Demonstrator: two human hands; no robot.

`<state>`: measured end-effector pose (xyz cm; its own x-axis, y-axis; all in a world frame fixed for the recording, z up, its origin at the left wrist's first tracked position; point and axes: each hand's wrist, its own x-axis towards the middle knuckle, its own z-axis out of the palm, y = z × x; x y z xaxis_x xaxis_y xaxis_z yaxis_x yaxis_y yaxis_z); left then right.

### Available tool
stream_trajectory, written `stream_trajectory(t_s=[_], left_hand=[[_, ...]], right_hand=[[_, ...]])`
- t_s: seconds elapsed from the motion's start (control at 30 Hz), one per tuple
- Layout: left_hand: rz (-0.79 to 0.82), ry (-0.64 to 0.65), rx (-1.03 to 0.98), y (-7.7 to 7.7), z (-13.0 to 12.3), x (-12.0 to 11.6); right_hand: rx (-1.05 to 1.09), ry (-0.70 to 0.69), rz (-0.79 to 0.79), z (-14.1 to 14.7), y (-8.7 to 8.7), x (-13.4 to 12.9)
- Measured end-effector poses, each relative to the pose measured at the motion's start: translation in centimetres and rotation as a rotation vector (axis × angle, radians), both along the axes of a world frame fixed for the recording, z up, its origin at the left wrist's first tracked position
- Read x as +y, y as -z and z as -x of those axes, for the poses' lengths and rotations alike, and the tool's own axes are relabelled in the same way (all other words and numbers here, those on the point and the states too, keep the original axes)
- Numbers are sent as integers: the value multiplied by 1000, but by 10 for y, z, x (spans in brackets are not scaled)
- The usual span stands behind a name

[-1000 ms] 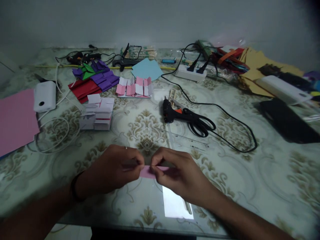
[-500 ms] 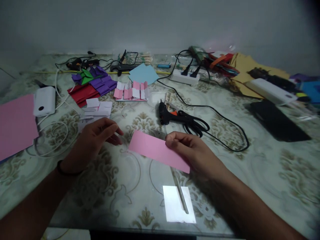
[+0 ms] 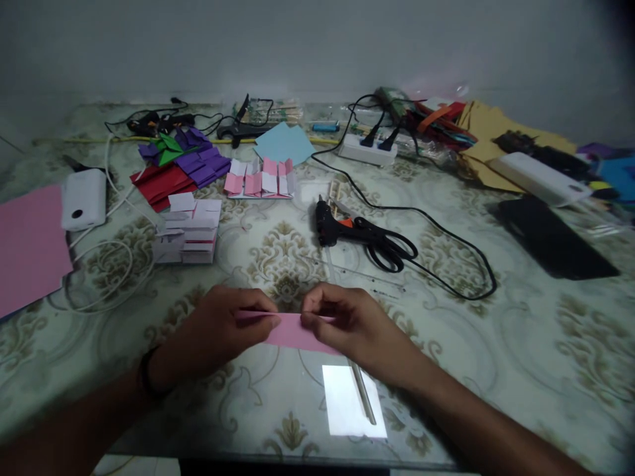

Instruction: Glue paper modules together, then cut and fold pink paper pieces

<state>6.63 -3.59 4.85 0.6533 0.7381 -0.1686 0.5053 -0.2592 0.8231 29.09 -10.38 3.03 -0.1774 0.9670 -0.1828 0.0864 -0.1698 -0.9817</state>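
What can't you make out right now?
Head view: ends of the pink strip, hidden by left hand and right hand.
Head view: left side of the pink sheets, cut off by picture edge.
Head view: where glue gun meets scissors, black on black.
Head view: marks on the clear plastic piece, too small.

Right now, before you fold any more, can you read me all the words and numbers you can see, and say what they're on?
None: I can't read any word or number here.
Clear flat piece past the hands: small dark marks, too small to read.
Green packet at the back: too blurred to tell if it has words.
White box with a dark round spot: no readable text.
Pink strip: no writing that I can see.
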Motion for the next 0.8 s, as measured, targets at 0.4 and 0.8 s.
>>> stream_trajectory(t_s=[0.4,0.8], left_hand=[[-215,150,-5,7,-2,-15],[-241,129,-133,-1,3,-8]], right_hand=[[-266,-102,-260,7,-1,-8],[-243,-92,-300,-1,-4,-4]])
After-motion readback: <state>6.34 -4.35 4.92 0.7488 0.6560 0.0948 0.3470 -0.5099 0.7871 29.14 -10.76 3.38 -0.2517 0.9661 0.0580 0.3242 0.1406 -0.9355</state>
